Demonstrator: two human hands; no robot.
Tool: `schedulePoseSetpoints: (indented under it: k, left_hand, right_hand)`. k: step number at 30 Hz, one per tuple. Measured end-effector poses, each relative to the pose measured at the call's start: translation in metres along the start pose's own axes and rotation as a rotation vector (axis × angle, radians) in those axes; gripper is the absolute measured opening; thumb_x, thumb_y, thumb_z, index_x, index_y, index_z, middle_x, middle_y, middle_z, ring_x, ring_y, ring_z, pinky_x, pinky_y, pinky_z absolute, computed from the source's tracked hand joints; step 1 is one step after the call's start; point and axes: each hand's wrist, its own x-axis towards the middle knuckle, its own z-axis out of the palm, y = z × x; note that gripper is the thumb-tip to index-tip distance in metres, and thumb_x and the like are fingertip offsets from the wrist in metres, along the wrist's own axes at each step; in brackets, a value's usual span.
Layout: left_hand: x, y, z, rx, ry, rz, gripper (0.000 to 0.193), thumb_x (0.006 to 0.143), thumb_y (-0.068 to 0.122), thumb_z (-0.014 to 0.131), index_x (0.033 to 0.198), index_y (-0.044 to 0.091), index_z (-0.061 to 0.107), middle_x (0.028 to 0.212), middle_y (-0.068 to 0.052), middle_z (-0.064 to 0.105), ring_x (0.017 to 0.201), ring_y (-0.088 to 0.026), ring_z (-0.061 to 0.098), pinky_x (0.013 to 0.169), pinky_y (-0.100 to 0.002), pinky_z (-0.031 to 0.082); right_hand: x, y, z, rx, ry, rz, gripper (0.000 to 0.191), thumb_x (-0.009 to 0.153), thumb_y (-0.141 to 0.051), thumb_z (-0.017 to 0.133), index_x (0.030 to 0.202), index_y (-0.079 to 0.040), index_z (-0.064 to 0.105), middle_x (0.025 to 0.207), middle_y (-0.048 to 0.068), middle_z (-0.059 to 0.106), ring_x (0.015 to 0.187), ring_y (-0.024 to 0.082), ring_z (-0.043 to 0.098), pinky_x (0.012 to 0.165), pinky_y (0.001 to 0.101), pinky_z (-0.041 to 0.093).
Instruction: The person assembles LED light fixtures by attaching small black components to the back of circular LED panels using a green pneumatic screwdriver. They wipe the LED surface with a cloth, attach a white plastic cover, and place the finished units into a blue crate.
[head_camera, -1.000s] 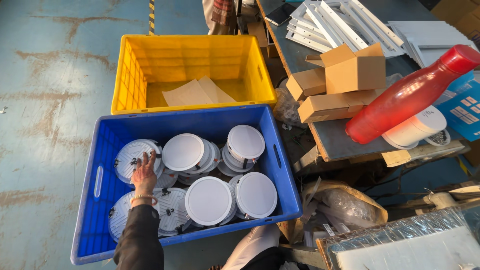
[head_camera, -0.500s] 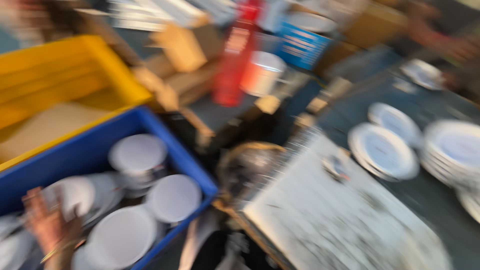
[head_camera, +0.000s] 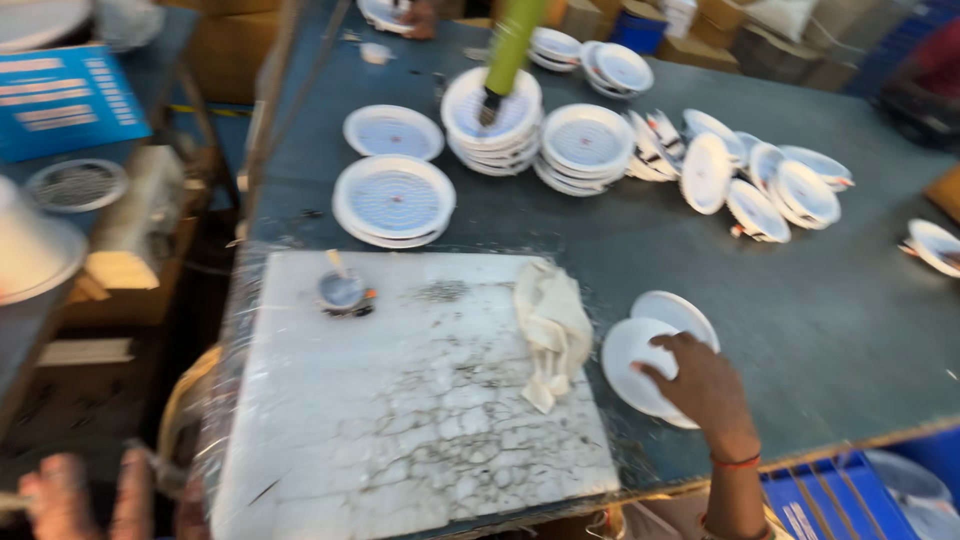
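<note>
From the head view, the right hand (head_camera: 700, 385) is resting spread on a stack of white round discs (head_camera: 655, 365) near the desk's front edge, fingers laid over the rim rather than pinching. The left hand (head_camera: 75, 495) is hanging low beside the desk; I cannot tell its state, it is too blurred. A careless push could be sliding the discs off the edge into the blue crate (head_camera: 880, 480) below. The dark desk (head_camera: 850, 300) is carrying a cracked white slab (head_camera: 400, 400), a crumpled cloth (head_camera: 550, 330) and many more disc piles (head_camera: 500, 120); cartons are crowding the workshop behind.
</note>
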Motion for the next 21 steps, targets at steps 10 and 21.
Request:
schedulePoseSetpoints:
  k: [10, 21]
  left_hand:
    - [0.029, 0.131, 0.075, -0.341, -0.220, -0.052, 0.059, 0.081, 0.021, 0.074, 0.135, 0.003, 0.061, 0.162, -0.021, 0.035, 0.155, -0.041, 0.028, 0.120, -0.050, 0.031]
    - [0.024, 0.107, 0.088, -0.209, -0.247, -0.129, 0.043, 0.085, 0.025, 0.073, 0.125, 0.011, 0.071, 0.155, -0.013, 0.048, 0.151, -0.032, 0.034, 0.121, -0.048, 0.029]
  right_hand:
    - [0.061, -0.019, 0.032, 0.470, 0.066, -0.264, 0.033, 0.085, -0.026, 0.075, 0.113, -0.008, 0.071, 0.113, 0.011, 0.071, 0.099, 0.031, 0.072, 0.078, 0.0395, 0.056]
    - [0.187, -0.247, 0.124, 0.413, 0.209, -0.946, 0.023, 0.087, -0.002, 0.069, 0.110, -0.002, 0.070, 0.109, 0.011, 0.062, 0.101, 0.030, 0.063, 0.086, 0.0425, 0.053]
